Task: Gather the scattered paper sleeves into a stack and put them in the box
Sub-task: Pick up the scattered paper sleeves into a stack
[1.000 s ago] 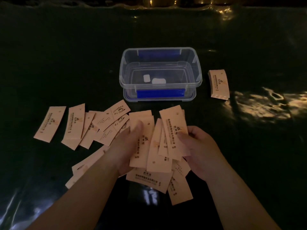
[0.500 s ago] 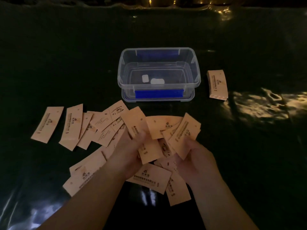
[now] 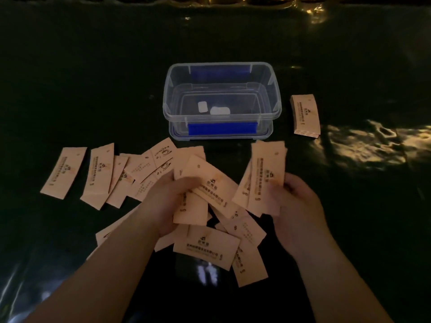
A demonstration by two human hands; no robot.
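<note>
Several tan printed paper sleeves lie scattered on the dark table, some at the left [image 3: 64,172] and some under my hands [image 3: 206,249]. My left hand [image 3: 168,203] grips a few sleeves [image 3: 210,185] that fan out to the right. In my right hand [image 3: 300,206] a small bundle of sleeves [image 3: 267,176] stands nearly upright. A clear plastic box [image 3: 166,106] with blue clips stands open beyond them, holding no sleeves. A neat stack of sleeves [image 3: 305,115] lies just right of the box.
The box rests on its own lid [image 3: 263,135]. Two small white labels [image 3: 219,110] show at the box's bottom. The tabletop is a dark glossy sheet with bright reflections at the right [image 3: 363,145]. The room is dim.
My hands have drawn apart. The right hand has pulled its sleeves into an upright bundle to the right, and the left hand keeps a few sleeves fanned out.
</note>
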